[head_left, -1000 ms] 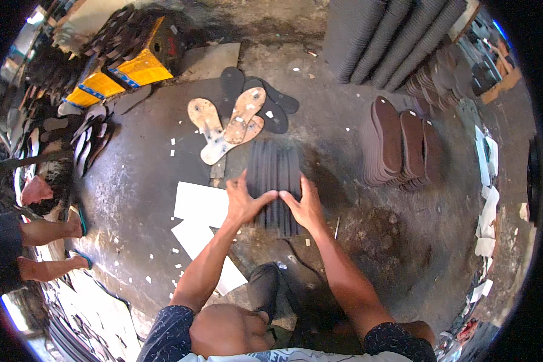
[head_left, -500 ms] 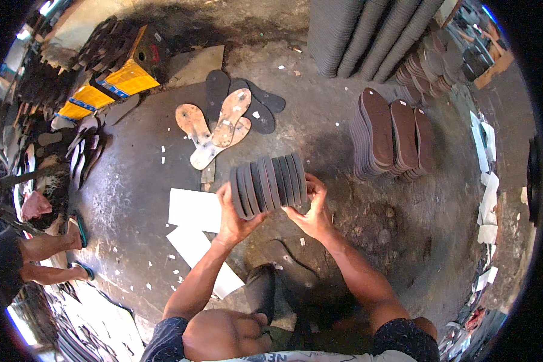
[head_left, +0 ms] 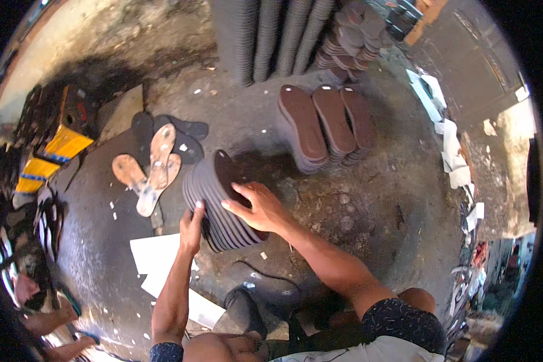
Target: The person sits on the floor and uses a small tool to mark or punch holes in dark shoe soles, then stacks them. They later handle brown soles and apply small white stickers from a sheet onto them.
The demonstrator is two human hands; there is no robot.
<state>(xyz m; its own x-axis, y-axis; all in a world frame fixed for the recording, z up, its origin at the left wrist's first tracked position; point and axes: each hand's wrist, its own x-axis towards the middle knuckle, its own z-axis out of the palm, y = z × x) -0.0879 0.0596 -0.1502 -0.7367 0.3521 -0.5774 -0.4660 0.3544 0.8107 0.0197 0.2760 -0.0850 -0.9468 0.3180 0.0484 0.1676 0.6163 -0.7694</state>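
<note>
across the dark, scuffed floor (head_left: 404, 205), patchy with brown stains and littered with small white scraps, we see work spread out on every side. near the middle, just in front of the body, the stack of soles (head_left: 214, 199) is tilted, its layered edges facing us and its dark top sole turned up to the right. we clasp it between both palms: our left hand (head_left: 191, 229) grips the near left side with the thumb up along the edges, and our right hand (head_left: 256, 208) lies spread against the top sole. whether the lower edge touches the ground, we cannot tell. to the left of the stack, pale sole shapes (head_left: 163, 148) overlap one another and some black soles (head_left: 190, 148); nearer us lie white sheets (head_left: 157, 253), partly behind our left forearm. beyond our right hand, brown soles (head_left: 304, 130) stand in three piles side by side, and behind them tall grey columns (head_left: 265, 45) rise out of view. a stained wall (head_left: 163, 30) closes the far side of the room, with a yellow box (head_left: 66, 145) at the left. white strips (head_left: 449, 142) line the right edge, and at the lower left another person's legs (head_left: 48, 320) come into view.
</note>
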